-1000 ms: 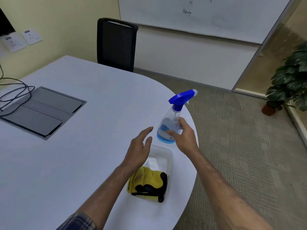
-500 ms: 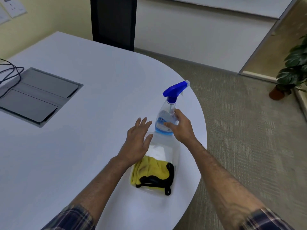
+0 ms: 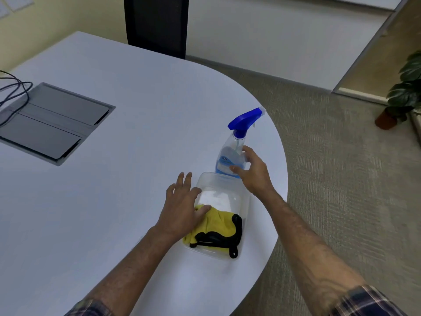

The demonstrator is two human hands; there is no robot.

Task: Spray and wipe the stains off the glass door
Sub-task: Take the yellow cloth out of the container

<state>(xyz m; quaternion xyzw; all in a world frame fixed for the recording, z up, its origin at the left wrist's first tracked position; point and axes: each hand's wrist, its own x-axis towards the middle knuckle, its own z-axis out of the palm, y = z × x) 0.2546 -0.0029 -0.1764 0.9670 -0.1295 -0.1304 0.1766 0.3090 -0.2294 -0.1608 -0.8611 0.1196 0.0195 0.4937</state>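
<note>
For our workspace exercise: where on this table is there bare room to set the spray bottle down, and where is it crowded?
Free: the wide white table between the grey floor-box lid, the chair and the clear tray, plus the strip nearest the camera. Crowded: the right edge, where the spray bottle, right hand, tray, yellow cloth and left hand bunch together.

The left hand (image 3: 182, 208) hid the yellow cloth's (image 3: 219, 224) nine-o'clock edge; the spray bottle's (image 3: 232, 153) label was unreadable.
</note>
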